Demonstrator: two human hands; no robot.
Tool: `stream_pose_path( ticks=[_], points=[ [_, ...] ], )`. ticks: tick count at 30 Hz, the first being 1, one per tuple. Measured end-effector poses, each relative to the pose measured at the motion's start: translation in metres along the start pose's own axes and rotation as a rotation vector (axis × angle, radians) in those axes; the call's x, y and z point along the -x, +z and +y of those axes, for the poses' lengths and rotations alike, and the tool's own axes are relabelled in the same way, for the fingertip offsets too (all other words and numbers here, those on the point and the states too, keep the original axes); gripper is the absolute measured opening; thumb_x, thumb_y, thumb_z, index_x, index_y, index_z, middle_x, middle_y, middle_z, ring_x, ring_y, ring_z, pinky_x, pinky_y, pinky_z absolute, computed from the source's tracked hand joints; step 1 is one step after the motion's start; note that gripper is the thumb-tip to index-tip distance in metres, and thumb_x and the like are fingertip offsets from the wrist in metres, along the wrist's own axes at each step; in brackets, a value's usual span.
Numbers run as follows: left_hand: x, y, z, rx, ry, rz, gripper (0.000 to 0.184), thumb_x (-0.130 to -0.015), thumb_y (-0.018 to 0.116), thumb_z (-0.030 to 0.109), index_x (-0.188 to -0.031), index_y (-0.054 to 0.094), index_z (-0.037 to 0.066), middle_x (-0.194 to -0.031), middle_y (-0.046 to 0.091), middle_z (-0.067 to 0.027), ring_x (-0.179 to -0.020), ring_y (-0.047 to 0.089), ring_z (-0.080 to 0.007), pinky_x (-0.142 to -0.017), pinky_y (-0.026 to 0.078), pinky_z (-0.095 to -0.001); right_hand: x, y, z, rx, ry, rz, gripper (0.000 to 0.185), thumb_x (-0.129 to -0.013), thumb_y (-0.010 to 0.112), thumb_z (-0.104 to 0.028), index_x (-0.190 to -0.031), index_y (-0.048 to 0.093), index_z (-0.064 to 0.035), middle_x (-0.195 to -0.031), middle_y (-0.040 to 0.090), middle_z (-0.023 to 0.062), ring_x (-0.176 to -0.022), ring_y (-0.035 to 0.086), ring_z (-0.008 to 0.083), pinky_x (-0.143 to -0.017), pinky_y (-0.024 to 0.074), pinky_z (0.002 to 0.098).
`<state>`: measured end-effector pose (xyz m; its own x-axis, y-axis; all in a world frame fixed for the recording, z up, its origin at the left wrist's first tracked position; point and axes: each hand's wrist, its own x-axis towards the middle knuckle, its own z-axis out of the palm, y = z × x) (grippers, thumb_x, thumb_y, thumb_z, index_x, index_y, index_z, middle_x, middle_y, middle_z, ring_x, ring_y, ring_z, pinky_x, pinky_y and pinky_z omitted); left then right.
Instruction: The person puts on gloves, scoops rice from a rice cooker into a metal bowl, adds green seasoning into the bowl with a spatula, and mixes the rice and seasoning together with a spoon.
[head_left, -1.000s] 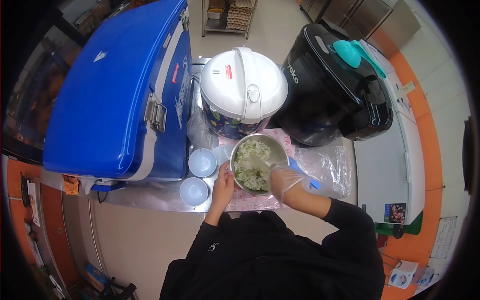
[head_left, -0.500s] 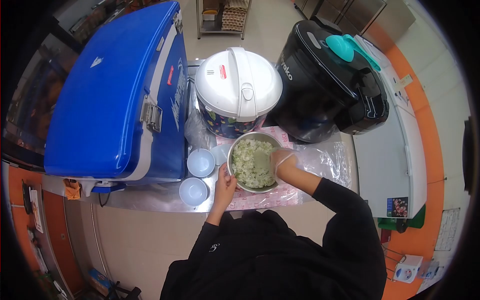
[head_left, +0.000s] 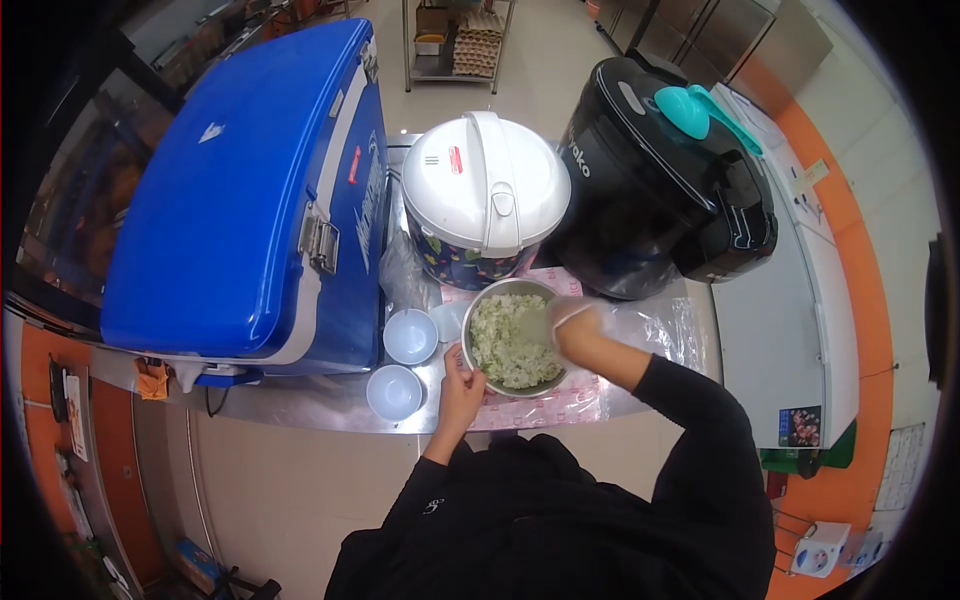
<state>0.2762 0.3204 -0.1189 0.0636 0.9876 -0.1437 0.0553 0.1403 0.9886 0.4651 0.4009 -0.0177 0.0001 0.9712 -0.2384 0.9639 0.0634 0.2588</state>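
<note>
A steel bowl (head_left: 470,368) holds white rice mixed with green bits (head_left: 512,340). My left hand (head_left: 461,388) grips the bowl's rim at its lower left, thumb and fingers pressed on it. Over the bowl's right side is my right hand (head_left: 580,332), in a clear plastic glove and blurred by motion. It is closed on a pale, translucent scoop (head_left: 537,326) whose blade lies over the rice. Pink printed paper (head_left: 545,408) lies under the bowl. Two light blue bowls (head_left: 410,336) stand just left of it.
A white-lidded rice cooker (head_left: 450,190) stands behind the bowl. To its right is a black appliance (head_left: 630,190) with turquoise scoops (head_left: 684,112) on top. A large blue cooler (head_left: 230,200) fills the left. Clear plastic (head_left: 665,335) lies at the right.
My right hand and the scoop have swept about over the rice, and the hand is now slightly above its earlier place. My left hand stays on the rim. The whole view has shifted slightly.
</note>
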Motion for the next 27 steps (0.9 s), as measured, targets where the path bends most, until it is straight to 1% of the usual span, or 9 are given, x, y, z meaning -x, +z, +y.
stream_pose_path(
  ticks=[4,5,9,12,15,18,19,23,27],
  points=[
    [0.005,-0.003,0.0,0.011,0.001,-0.055,0.058,-0.09,0.046,0.005,-0.14,0.017,0.002,-0.076,0.065,-0.0121,-0.066,0.064,-0.0135,-0.06,0.051,-0.0263,-0.006,-0.016,0.017,0.032,-0.004,0.087,0.013,-0.077,0.061,-0.016,-0.082,0.071,-0.0097,-0.082,0.069,0.0094,-0.076,0.068,0.023,-0.058,0.0512,0.0373],
    [0.005,-0.003,-0.005,0.009,0.014,-0.079,0.061,-0.091,0.046,0.005,-0.142,0.013,0.003,-0.076,0.065,-0.0118,-0.066,0.064,-0.0133,-0.06,0.051,-0.0259,0.0,-0.022,0.019,0.0,0.012,-0.047,0.015,-0.076,0.062,-0.018,-0.082,0.07,-0.0077,-0.081,0.069,0.0112,-0.075,0.068,0.0251,-0.059,0.052,0.037],
    [0.005,-0.004,-0.022,-0.076,0.04,-0.13,0.067,-0.093,0.043,0.007,-0.145,0.001,0.006,-0.078,0.065,-0.011,-0.066,0.063,-0.0125,-0.061,0.051,-0.0247,-0.02,0.041,0.007,-0.151,-0.1,-0.001,0.018,-0.075,0.06,-0.02,-0.081,0.069,-0.0053,-0.081,0.068,0.0132,-0.075,0.067,0.029,-0.062,0.0529,0.0389],
    [0.009,0.001,-0.029,0.172,-0.03,-0.087,0.067,-0.091,0.046,0.008,-0.145,0.006,0.007,-0.077,0.066,-0.0131,-0.066,0.063,-0.0134,-0.062,0.049,-0.0248,-0.016,0.059,0.0,-0.199,-0.266,0.039,0.021,-0.077,0.057,-0.02,-0.083,0.069,-0.0033,-0.081,0.068,0.014,-0.073,0.067,0.0319,-0.063,0.0529,0.0416],
    [0.009,0.005,-0.033,-0.022,0.032,-0.052,0.067,-0.092,0.044,0.008,-0.146,0.004,0.01,-0.081,0.066,-0.0129,-0.064,0.062,-0.0126,-0.06,0.049,-0.0255,0.019,0.049,-0.011,-0.208,-0.327,0.074,0.024,-0.08,0.052,-0.016,-0.093,0.065,0.0003,-0.078,0.067,0.0155,-0.071,0.066,0.0319,-0.061,0.0525,0.0408],
    [0.016,0.013,-0.026,0.215,-0.017,-0.057,0.067,-0.093,0.043,0.008,-0.146,0.001,0.012,-0.083,0.065,-0.0141,-0.065,0.062,-0.0126,-0.06,0.05,-0.0265,0.046,0.063,-0.019,-0.18,-0.324,0.079,0.024,-0.083,0.047,-0.011,-0.099,0.059,0.0021,-0.078,0.066,0.018,-0.072,0.066,0.0319,-0.059,0.0521,0.04],
    [0.015,0.014,-0.03,0.18,-0.016,-0.069,0.066,-0.094,0.041,0.009,-0.146,0.0,0.013,-0.083,0.065,-0.0143,-0.066,0.062,-0.0133,-0.06,0.051,-0.0267,0.054,0.062,-0.017,-0.136,-0.435,0.097,0.02,-0.084,0.044,-0.009,-0.098,0.054,0.0019,-0.077,0.065,0.0201,-0.073,0.066,0.0328,-0.059,0.0516,0.041],
    [0.018,0.008,-0.018,0.15,-0.109,-0.113,0.063,-0.096,0.038,0.014,-0.146,-0.001,0.013,-0.079,0.064,-0.0155,-0.069,0.065,-0.0169,-0.061,0.052,-0.0281,0.073,0.031,0.002,-0.284,-0.296,0.037,0.019,-0.084,0.047,-0.01,-0.097,0.052,0.0024,-0.076,0.064,0.0197,-0.073,0.066,0.0338,-0.06,0.051,0.0451],
    [0.01,-0.006,0.017,0.073,-0.174,-0.201,0.06,-0.097,0.037,0.018,-0.145,0.003,0.011,-0.074,0.064,-0.0152,-0.071,0.067,-0.021,-0.063,0.053,-0.0308,0.094,0.006,0.012,-0.184,-0.339,0.017,0.021,-0.082,0.05,-0.01,-0.098,0.054,0.0045,-0.075,0.065,0.0176,-0.07,0.066,0.0298,-0.059,0.0521,0.04]
  ],
)
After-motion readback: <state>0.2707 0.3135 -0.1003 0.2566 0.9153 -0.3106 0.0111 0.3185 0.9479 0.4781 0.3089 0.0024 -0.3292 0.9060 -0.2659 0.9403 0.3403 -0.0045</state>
